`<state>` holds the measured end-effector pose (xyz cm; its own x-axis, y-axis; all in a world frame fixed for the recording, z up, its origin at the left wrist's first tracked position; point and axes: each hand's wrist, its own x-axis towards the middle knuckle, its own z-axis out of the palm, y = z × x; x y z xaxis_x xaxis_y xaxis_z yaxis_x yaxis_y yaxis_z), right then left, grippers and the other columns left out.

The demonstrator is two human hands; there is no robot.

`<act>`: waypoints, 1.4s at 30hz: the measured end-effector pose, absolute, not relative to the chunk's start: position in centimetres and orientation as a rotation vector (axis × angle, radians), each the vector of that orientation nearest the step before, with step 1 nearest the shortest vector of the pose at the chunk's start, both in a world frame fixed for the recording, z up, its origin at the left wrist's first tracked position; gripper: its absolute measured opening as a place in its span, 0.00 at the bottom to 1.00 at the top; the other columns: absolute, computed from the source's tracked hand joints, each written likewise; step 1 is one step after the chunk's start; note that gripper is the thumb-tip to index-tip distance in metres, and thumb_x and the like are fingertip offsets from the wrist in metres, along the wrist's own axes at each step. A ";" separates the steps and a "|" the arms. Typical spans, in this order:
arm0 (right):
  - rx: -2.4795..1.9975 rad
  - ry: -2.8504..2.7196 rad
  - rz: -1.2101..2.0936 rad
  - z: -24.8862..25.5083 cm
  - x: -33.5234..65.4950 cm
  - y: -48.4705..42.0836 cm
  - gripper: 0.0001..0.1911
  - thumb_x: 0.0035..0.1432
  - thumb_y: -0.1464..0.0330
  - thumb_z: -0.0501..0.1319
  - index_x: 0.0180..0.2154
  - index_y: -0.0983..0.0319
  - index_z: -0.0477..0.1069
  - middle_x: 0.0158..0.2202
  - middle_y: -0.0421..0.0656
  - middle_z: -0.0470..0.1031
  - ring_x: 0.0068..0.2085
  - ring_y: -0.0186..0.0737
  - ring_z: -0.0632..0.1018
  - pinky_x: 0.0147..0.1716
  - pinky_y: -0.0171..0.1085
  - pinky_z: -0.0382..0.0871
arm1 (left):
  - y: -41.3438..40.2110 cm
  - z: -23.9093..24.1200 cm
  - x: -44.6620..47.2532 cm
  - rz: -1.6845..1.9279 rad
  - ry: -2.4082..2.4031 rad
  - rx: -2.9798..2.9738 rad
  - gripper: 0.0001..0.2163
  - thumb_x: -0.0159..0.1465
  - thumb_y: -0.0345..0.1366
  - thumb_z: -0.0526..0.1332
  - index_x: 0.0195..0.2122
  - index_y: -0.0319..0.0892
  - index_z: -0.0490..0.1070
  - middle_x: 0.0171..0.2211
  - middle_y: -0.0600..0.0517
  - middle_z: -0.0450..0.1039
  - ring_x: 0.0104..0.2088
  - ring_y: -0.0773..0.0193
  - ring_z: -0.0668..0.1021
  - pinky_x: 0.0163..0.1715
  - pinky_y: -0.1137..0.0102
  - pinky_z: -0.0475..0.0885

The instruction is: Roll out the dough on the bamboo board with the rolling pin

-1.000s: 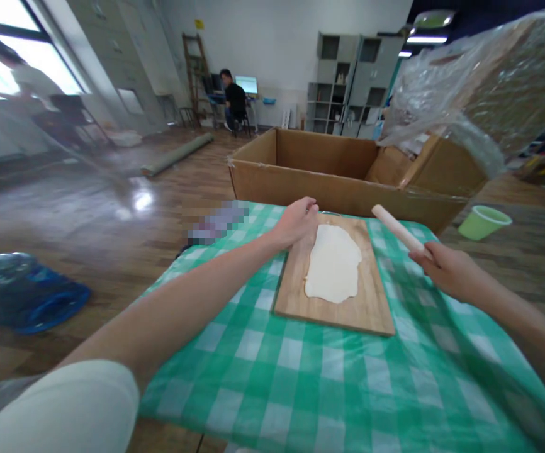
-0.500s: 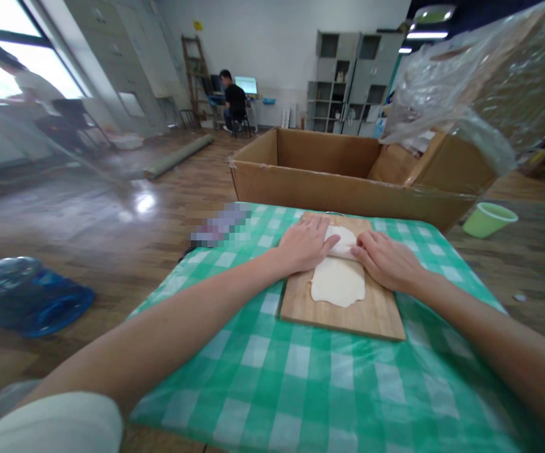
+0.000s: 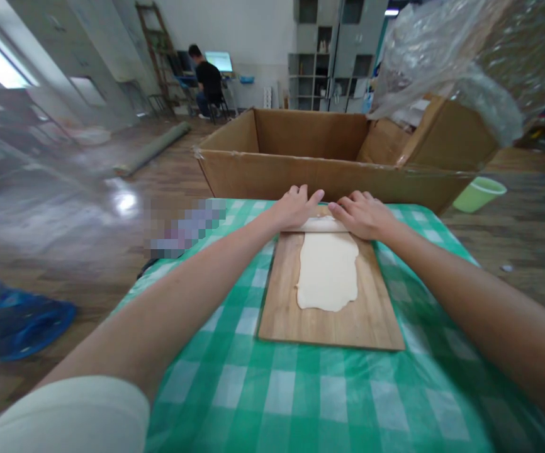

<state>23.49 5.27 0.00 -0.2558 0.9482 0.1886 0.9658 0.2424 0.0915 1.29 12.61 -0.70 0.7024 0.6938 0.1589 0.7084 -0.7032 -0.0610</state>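
A flat, uneven sheet of pale dough (image 3: 328,274) lies on a wooden cutting board (image 3: 282,314). Across the dough's far end runs a light rolling pin (image 3: 320,225), near the far edge of the board. My left hand (image 3: 297,206) curls over the left end of the pin, thumb pointing inward. Over the right end is my right hand (image 3: 361,214), its fingers bent forward around the wood. Both ends of the pin are partly covered by my hands.
A green checked cloth (image 3: 282,396) covers the table. Beyond it stands a large open cardboard box (image 3: 301,173) with plastic wrap. A pale green bucket (image 3: 480,194) is on the floor at right, a blue plastic bag (image 3: 27,324) at left. Farther back, a person sits facing a monitor.
Both hands have pushed the rolling pin away from me, from the dough's middle to its far end. More of the flattened dough shows. The view has tilted down slightly.
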 end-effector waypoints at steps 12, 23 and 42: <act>-1.845 -2.398 -0.181 -0.1 22.5 0.9 0.37 0.77 0.49 0.33 0.62 0.64 0.68 0.61 0.58 0.75 0.62 0.59 0.74 0.59 0.52 0.65 | 8.9 -0.8 0.6 -0.269 -1.146 -2.856 0.29 0.79 0.49 0.41 0.74 0.39 0.57 0.73 0.33 0.58 0.71 0.39 0.64 0.69 0.48 0.57; -1.775 -2.371 -0.252 -0.8 20.1 -10.3 0.46 0.74 0.46 0.37 0.73 0.79 0.51 0.76 0.65 0.51 0.77 0.63 0.51 0.73 0.59 0.49 | -1.8 -0.5 -2.3 -0.420 -1.171 -2.887 0.42 0.75 0.60 0.39 0.74 0.23 0.52 0.74 0.29 0.55 0.75 0.43 0.58 0.74 0.56 0.49; -1.769 -2.377 0.155 0.5 21.9 -5.4 0.47 0.73 0.43 0.30 0.75 0.67 0.54 0.77 0.53 0.53 0.76 0.56 0.55 0.75 0.58 0.48 | 1.6 -0.1 -1.3 -0.337 -1.403 -2.944 0.42 0.74 0.64 0.37 0.76 0.35 0.52 0.75 0.36 0.54 0.73 0.40 0.62 0.70 0.52 0.58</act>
